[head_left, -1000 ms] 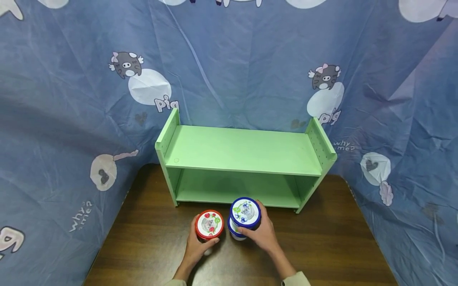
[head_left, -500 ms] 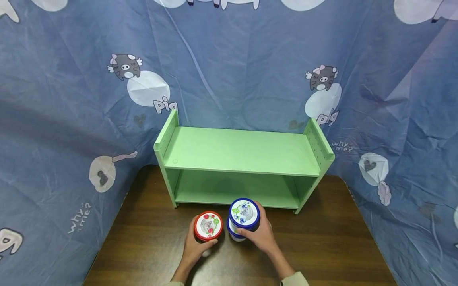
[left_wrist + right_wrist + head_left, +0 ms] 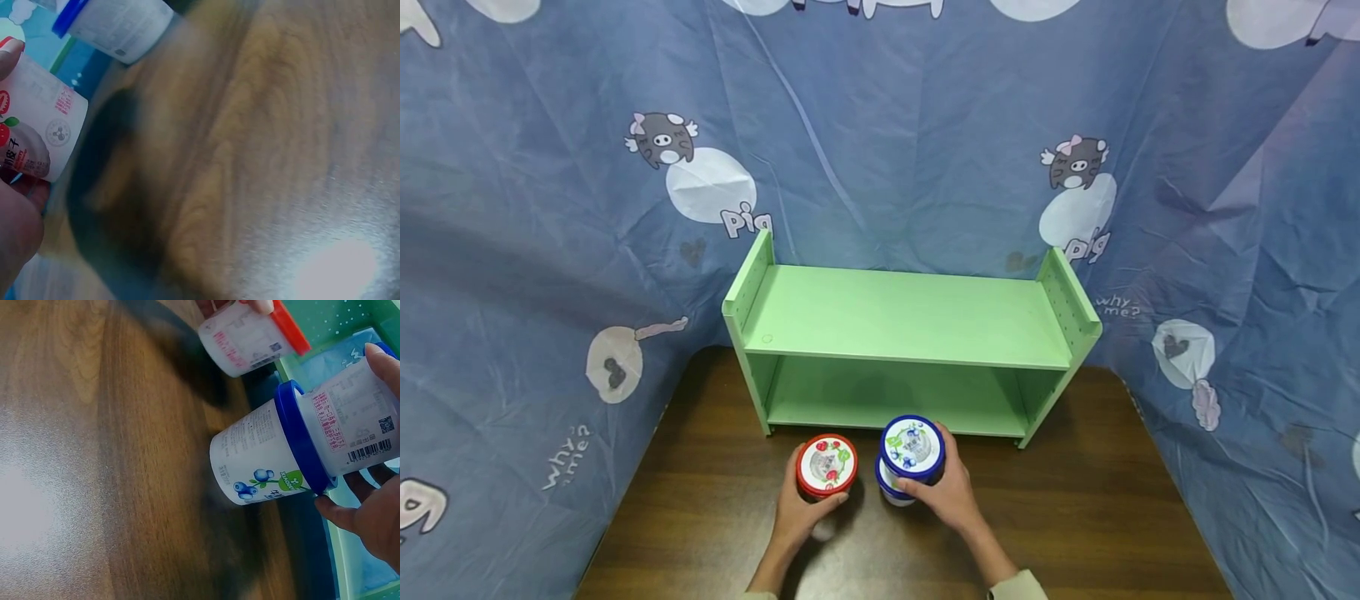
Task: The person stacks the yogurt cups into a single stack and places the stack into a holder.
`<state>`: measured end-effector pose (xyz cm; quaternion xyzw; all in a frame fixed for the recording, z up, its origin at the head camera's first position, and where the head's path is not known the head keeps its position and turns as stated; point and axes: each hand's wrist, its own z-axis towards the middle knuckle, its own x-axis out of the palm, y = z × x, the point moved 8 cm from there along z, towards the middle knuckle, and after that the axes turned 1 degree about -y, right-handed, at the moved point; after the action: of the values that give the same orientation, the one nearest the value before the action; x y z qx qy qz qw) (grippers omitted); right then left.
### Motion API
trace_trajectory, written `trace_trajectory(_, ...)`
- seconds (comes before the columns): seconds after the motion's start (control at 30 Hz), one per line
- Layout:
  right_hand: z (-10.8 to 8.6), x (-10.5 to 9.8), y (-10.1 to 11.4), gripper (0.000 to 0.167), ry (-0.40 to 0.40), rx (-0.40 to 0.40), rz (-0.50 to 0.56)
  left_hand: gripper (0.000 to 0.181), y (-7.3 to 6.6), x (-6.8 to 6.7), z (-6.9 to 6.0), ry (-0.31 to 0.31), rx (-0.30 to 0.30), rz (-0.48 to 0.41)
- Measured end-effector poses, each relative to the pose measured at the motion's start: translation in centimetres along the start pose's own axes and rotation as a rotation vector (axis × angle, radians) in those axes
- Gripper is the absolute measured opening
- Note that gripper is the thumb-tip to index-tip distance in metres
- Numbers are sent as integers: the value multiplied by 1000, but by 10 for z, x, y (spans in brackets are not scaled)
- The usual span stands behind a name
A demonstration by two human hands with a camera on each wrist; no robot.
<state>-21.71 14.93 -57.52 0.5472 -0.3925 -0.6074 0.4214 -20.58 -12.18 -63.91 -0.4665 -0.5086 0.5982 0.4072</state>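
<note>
My left hand (image 3: 795, 512) grips a red-lidded tub (image 3: 827, 465) at its lid. In the left wrist view the white tub (image 3: 45, 119) appears lifted off the table, tilted in that picture. My right hand (image 3: 949, 492) grips a blue-lidded tub (image 3: 913, 447) that sits on top of a second blue-lidded tub (image 3: 891, 487). The right wrist view shows the upper tub (image 3: 350, 415) resting on the blue lid of the lower tub (image 3: 259, 456), with fingers (image 3: 340, 515) near that lid. A gap separates the red-lidded tub from the stack.
A green two-level shelf (image 3: 895, 317) stands behind the tubs on the brown wooden table (image 3: 1075, 500). Blue patterned cloth (image 3: 880, 150) hangs behind and on both sides of the table.
My left hand and the red-lidded tub have moved left, away from the blue-lidded tubs, and slightly toward the shelf. My right hand keeps its grip on the upper blue-lidded tub.
</note>
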Motion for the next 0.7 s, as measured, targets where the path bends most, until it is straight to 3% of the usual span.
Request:
trace_trajectory(0.33, -1, 1, 0, 107, 4, -1, 23, 108, -25, -3, 4, 36, 23, -6)
trace_trajectory(0.7, -1, 0, -2, 106, -1, 12, 15, 106, -69, -7, 7, 39, 108, 25)
